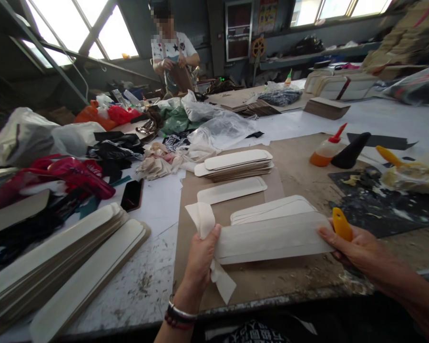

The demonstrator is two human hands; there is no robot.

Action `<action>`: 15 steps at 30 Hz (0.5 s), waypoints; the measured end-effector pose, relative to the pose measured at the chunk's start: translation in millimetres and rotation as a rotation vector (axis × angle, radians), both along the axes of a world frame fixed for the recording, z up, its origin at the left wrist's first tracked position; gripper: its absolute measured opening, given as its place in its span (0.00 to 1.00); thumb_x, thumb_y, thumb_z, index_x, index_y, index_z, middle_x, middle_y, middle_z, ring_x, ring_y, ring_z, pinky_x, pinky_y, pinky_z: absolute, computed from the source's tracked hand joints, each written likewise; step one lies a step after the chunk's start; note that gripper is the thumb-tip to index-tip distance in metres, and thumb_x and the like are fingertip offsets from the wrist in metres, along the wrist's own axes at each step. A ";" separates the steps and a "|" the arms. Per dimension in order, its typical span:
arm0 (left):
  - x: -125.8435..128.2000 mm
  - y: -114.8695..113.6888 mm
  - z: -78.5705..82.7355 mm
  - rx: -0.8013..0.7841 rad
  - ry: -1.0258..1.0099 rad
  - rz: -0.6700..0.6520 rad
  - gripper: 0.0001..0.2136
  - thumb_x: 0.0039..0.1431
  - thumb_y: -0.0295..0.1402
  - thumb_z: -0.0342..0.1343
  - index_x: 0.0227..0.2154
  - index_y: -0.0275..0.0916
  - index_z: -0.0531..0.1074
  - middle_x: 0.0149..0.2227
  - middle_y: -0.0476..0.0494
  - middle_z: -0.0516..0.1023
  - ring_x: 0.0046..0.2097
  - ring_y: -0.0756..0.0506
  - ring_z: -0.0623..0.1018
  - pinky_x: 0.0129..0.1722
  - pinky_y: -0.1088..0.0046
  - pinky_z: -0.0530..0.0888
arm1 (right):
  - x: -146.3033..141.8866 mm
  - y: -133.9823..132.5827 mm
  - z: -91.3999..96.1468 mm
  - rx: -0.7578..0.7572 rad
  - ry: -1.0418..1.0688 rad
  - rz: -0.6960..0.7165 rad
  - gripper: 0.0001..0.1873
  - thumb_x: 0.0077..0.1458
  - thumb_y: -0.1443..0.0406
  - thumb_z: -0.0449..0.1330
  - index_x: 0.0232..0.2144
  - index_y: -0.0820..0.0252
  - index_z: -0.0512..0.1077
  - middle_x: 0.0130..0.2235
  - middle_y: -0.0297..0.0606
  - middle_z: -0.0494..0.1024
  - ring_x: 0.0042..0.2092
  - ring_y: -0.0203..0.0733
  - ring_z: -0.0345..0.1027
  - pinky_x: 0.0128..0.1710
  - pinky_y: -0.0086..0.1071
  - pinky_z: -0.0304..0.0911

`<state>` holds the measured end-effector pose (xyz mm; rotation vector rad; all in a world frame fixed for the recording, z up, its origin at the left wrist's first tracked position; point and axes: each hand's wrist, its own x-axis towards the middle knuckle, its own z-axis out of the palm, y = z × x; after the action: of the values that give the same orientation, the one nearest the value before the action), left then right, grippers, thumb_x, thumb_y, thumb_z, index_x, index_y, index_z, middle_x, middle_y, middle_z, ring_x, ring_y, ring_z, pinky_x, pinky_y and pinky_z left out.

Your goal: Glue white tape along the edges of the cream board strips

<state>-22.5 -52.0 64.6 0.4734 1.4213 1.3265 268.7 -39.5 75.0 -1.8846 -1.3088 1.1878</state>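
A pale, slightly see-through strip [275, 238] is stretched between my hands above the brown sheet. My left hand [200, 257] pinches its left end, where loose ends [224, 283] fold and dangle. At the other end, my right hand [353, 247] grips the strip between thumb and fingers. That same hand also holds a tool with a yellow handle [342, 225]; the tool's working end is mostly hidden. Just behind the strip lie white rounded panels [275, 208]. Another white panel [232, 189] rests farther back, before a stack of such panels [236, 164].
Tall stacks of white-topped panels [57, 252] and a phone [132, 194] lie left. To the right are an orange-liquid bottle [321, 153], a black horn-shaped object [350, 152] and a smeared black board [389, 205] with another yellow-handled tool [389, 156]. A co-worker [175, 57] stands across the table.
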 end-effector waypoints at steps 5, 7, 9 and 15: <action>2.1 -4.8 -2.3 0.014 0.050 0.031 0.22 0.31 0.48 0.67 0.23 0.33 0.72 0.20 0.47 0.71 0.24 0.49 0.69 0.23 0.76 0.66 | -3.7 -2.6 1.1 0.018 -0.058 0.035 0.24 0.47 0.44 0.55 0.19 0.58 0.62 0.16 0.32 0.61 0.19 0.35 0.51 0.19 0.30 0.46; 0.5 -8.5 -2.3 0.028 0.066 0.015 0.22 0.34 0.49 0.65 0.24 0.34 0.72 0.20 0.49 0.70 0.24 0.50 0.68 0.23 0.77 0.65 | -4.0 -2.9 1.2 0.014 -0.053 0.031 0.23 0.48 0.44 0.55 0.21 0.58 0.63 0.16 0.32 0.61 0.19 0.35 0.51 0.19 0.30 0.46; -2.0 -12.9 -1.9 0.047 0.072 -0.019 0.21 0.38 0.50 0.64 0.26 0.34 0.73 0.22 0.49 0.71 0.25 0.50 0.68 0.23 0.78 0.65 | -3.3 -2.2 -0.3 0.015 -0.024 0.011 0.23 0.48 0.44 0.55 0.23 0.58 0.63 0.16 0.32 0.61 0.19 0.35 0.51 0.19 0.30 0.46; -8.4 -23.8 -6.9 0.101 0.087 -0.097 0.19 0.37 0.42 0.67 0.32 0.35 0.72 0.26 0.48 0.73 0.29 0.49 0.70 0.28 0.78 0.67 | -7.1 -0.8 -1.0 0.028 0.036 0.000 0.23 0.46 0.45 0.56 0.23 0.58 0.63 0.16 0.30 0.59 0.19 0.34 0.50 0.19 0.30 0.44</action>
<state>-30.9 -75.8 57.8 0.6658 1.3886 1.3171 261.6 -40.2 74.0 -1.8349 -1.2996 1.1927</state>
